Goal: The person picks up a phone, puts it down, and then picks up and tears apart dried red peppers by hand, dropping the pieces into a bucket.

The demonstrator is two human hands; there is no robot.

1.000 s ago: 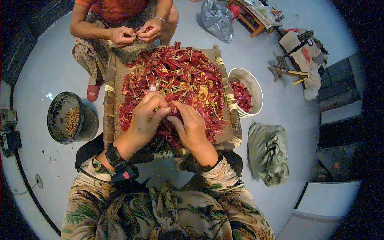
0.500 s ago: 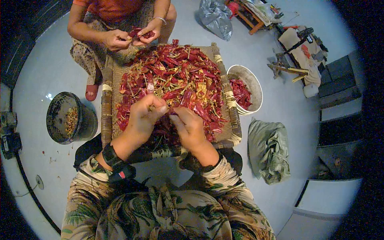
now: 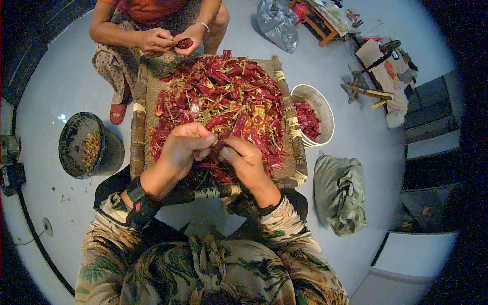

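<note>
**Hands closed on one dried chili at the near edge of the heap**

My left hand (image 3: 184, 146) and right hand (image 3: 244, 158) meet, fingers pinched shut on one dried chili (image 3: 217, 146), held just above the chili pile (image 3: 223, 101) on the woven cot (image 3: 138, 127). Black bucket (image 3: 86, 147) left, white bucket (image 3: 316, 114) right, both within reach. Opposite, a co-worker's hands (image 3: 170, 40) pinch another chili.

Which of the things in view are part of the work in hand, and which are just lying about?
In use: left hand, right hand, dried red chillies, woven tray, white bucket, black bucket.
Lying about: green cloth, grey bag.
</note>
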